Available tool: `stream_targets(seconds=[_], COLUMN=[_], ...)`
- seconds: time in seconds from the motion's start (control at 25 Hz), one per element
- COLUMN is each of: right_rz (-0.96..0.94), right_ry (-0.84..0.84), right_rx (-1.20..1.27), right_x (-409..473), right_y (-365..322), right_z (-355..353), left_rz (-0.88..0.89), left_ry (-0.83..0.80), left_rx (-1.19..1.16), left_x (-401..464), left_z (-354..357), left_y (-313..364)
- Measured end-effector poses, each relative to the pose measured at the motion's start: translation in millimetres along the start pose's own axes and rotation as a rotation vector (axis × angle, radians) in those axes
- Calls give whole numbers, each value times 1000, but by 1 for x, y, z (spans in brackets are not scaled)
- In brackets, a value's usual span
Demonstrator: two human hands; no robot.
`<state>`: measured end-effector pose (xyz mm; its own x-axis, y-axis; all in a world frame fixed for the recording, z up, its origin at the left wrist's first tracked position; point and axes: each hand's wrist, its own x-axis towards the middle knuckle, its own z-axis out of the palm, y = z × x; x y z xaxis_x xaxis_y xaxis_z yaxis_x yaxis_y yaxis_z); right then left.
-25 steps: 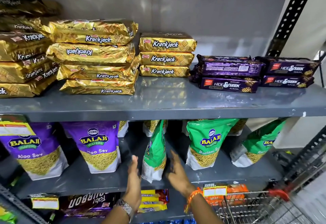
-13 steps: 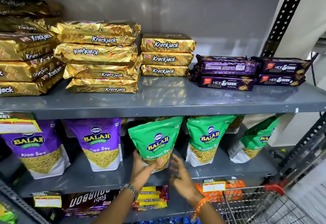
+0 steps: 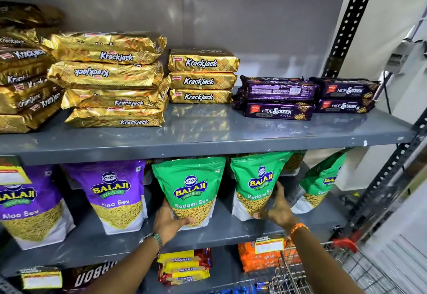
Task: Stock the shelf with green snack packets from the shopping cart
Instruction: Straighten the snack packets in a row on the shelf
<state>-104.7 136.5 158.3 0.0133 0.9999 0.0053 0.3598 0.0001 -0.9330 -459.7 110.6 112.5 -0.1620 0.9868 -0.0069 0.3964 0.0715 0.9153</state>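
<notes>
Three green Balaji Ratlami Sev packets stand on the middle grey shelf (image 3: 231,231). My left hand (image 3: 169,221) grips the bottom left corner of the centre green packet (image 3: 191,185), which stands upright facing front. My right hand (image 3: 277,208) holds the lower right side of the second green packet (image 3: 256,178), fingers spread along its edge. A third green packet (image 3: 323,180) leans tilted at the shelf's right end. The wire shopping cart (image 3: 323,273) sits at the bottom right; its contents are out of sight.
Purple Aloo Sev packets (image 3: 115,192) stand to the left on the same shelf. Gold Krackjack stacks (image 3: 111,78) and purple Hide & Seek packs (image 3: 279,98) fill the upper shelf. Biscuit packs (image 3: 184,266) lie below. A black slotted upright (image 3: 346,30) bounds the right side.
The centre green packet went from edge-on to facing front. My right hand has moved right from it onto the second green packet. My left hand stays at the centre packet's base.
</notes>
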Motion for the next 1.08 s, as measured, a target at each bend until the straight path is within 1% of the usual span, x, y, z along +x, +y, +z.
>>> stream_targets(seconds=[0.08,0.32,0.44,0.64,0.72,0.76,0.8,0.84,0.88,0.92,0.96,1.0,1.04,1.08], right_rz=[25,57,65,20,13,26,39,49,56,82,123,162,194,209], right_ry=[-13,-38,4,68,71,77,129,218,337,453,555,620,628,583], right_rx=[-14,109,128,37,42,70,87,113,136,222,268,295,268,256], right_x=[5,4,3,0,-5,-10,-16,-25,-34,-40,-43,-42,-39,-32], right_y=[3,12,15,21,25,30,40,52,64,74,85,91,94,94], right_z=[-3,-4,-3,-18,-29,-34,-40,-47,-54,-62,-73,-87,-100,-112], left_rz=[-14,-10,-6,-12,-20,-12,-4,-14,-23,-3,19,33,39,54], left_ry=[-15,-14,2,20,95,195,315,398,399,343,243,147,59,-14], left_rx=[-11,-46,-57,-34,-75,-102,-108,-122,-192,-219,-229,-241,-250,-265], left_x=[2,3,3,-3,-17,-28,-44,-60,-75,-84,-86,-83,-74,-62], left_z=[-2,1,2,4,7,12,23,40,61,84,106,128,142,153], left_y=[-4,-7,-6,9,15,15,17,20,23,27,35,47,64,80])
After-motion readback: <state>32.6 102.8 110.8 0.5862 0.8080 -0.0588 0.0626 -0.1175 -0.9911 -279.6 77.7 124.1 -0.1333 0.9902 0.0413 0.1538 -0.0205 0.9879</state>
